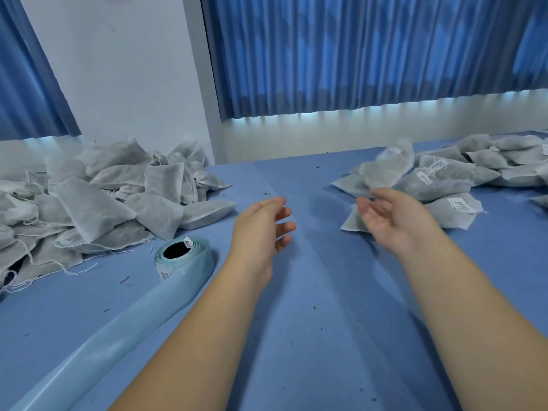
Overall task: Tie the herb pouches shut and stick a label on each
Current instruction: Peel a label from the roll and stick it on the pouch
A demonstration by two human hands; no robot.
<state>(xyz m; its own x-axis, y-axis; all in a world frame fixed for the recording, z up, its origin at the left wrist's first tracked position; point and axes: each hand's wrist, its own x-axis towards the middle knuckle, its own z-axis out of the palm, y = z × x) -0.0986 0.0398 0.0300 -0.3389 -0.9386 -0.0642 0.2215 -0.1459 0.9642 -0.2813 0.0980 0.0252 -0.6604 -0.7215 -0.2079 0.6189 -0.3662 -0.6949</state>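
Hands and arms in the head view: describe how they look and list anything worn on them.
The left hand and right hand are bare, with no gloves and no rings that show. The left forearm and right forearm are also bare, with no sleeve, watch or band in view down to the picture's edge. The right hand is slightly blurred, so fine detail there cannot be told.

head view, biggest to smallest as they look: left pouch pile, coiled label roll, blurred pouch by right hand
1. left pouch pile
2. coiled label roll and blurred pouch: look alike, not ranked
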